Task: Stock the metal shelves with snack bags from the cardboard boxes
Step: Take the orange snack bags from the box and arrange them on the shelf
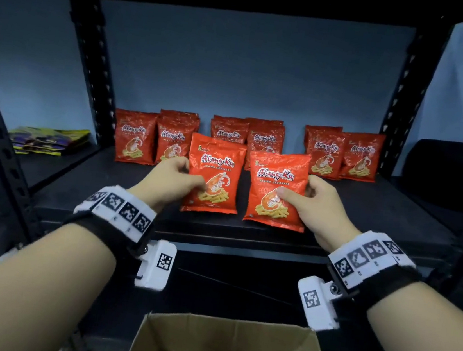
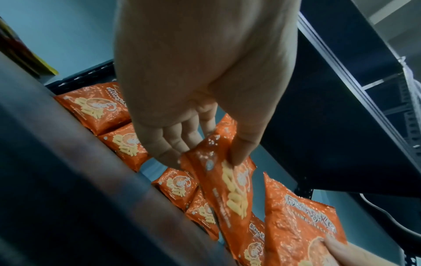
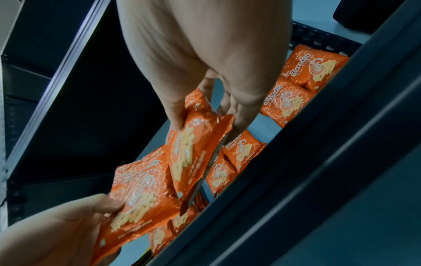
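Observation:
Each hand holds one red prawn-cracker bag upright over the front of the dark metal shelf [image 1: 275, 237]. My left hand [image 1: 178, 175] pinches the left bag [image 1: 221, 156] at its left edge, thumb on the front; the left wrist view shows this bag [image 2: 230, 181] between thumb and fingers. My right hand [image 1: 308, 197] pinches the right bag [image 1: 275, 178] at its right edge, and in the right wrist view that bag [image 3: 193, 151] hangs from the fingers. Several more red bags [image 1: 325, 155] stand in a row at the back. An open cardboard box [image 1: 228, 348] sits below.
Perforated black uprights [image 1: 94, 69] frame the shelf bay. A flat pile of yellow and purple bags [image 1: 49, 139] lies on the neighbouring shelf to the left. A dark bulky object [image 1: 454, 172] sits at the right. A blue wall stands behind the shelves.

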`<action>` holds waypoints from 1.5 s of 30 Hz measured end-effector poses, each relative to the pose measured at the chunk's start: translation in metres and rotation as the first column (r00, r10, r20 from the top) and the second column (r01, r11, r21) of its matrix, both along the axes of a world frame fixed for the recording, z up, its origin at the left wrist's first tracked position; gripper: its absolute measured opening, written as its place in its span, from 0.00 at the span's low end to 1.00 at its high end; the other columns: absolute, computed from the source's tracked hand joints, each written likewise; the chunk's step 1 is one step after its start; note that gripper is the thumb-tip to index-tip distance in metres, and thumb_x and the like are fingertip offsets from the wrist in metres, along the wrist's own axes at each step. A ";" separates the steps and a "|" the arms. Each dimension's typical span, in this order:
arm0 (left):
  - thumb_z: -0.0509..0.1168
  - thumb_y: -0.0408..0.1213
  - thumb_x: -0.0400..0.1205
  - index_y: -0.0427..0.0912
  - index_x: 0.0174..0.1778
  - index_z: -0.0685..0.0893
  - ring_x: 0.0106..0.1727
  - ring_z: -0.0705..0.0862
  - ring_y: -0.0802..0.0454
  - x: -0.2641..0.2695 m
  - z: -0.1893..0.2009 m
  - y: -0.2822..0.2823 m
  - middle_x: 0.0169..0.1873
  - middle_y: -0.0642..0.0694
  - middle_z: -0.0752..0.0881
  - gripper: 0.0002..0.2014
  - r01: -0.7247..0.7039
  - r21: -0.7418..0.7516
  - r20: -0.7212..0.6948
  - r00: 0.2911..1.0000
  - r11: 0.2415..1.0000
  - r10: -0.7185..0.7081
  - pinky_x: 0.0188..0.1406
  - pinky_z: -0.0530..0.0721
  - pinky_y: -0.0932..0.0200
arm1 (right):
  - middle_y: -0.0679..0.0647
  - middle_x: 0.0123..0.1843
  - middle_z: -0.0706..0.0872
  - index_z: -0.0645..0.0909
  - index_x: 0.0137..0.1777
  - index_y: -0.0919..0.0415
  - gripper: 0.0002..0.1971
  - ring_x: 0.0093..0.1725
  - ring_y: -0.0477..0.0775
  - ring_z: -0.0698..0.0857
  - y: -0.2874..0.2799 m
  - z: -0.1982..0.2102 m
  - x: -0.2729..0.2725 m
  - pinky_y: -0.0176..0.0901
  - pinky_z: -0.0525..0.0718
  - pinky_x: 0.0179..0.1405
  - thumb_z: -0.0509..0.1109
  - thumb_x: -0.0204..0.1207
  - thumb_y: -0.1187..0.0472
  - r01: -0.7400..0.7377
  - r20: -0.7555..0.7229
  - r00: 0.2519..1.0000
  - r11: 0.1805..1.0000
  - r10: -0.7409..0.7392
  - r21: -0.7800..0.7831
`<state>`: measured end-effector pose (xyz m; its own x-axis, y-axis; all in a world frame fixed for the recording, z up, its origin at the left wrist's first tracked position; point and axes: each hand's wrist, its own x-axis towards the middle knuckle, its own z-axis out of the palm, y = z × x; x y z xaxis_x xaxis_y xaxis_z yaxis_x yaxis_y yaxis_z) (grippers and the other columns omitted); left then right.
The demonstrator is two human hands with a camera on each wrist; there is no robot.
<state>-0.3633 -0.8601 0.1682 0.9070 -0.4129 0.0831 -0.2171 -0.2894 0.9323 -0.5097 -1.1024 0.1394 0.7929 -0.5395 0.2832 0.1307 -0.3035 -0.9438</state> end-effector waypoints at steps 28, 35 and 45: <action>0.80 0.33 0.78 0.30 0.47 0.85 0.47 0.92 0.39 0.182 0.017 -0.135 0.47 0.33 0.91 0.12 -0.143 0.449 0.100 0.989 0.882 0.109 0.52 0.93 0.42 | 0.61 0.53 0.93 0.85 0.52 0.62 0.15 0.53 0.59 0.93 -0.132 0.046 0.216 0.55 0.92 0.54 0.86 0.72 0.58 0.023 -0.442 0.885 0.962 -0.146 -0.272; 0.81 0.41 0.77 0.31 0.53 0.86 0.50 0.93 0.38 0.178 0.018 -0.132 0.47 0.35 0.91 0.19 -0.123 0.498 0.097 0.992 0.858 0.086 0.55 0.92 0.41 | 0.61 0.47 0.89 0.82 0.47 0.61 0.14 0.40 0.54 0.86 -0.129 0.046 0.208 0.47 0.89 0.40 0.84 0.74 0.58 0.016 -0.479 0.869 0.974 -0.126 -0.226; 0.80 0.52 0.77 0.36 0.45 0.87 0.38 0.89 0.46 0.133 0.038 -0.091 0.36 0.42 0.90 0.20 -0.119 0.644 0.282 0.955 0.756 -0.090 0.34 0.84 0.54 | 0.57 0.65 0.85 0.79 0.73 0.59 0.34 0.57 0.58 0.87 -0.100 0.068 0.149 0.49 0.85 0.56 0.86 0.69 0.49 0.060 -0.285 0.920 0.814 -0.270 -0.577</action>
<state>-0.2298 -0.9509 0.2061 0.8930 -0.4474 0.0490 -0.4255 -0.8038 0.4157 -0.3611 -1.2029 0.2076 0.8065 -0.5081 0.3023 -0.2645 -0.7673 -0.5841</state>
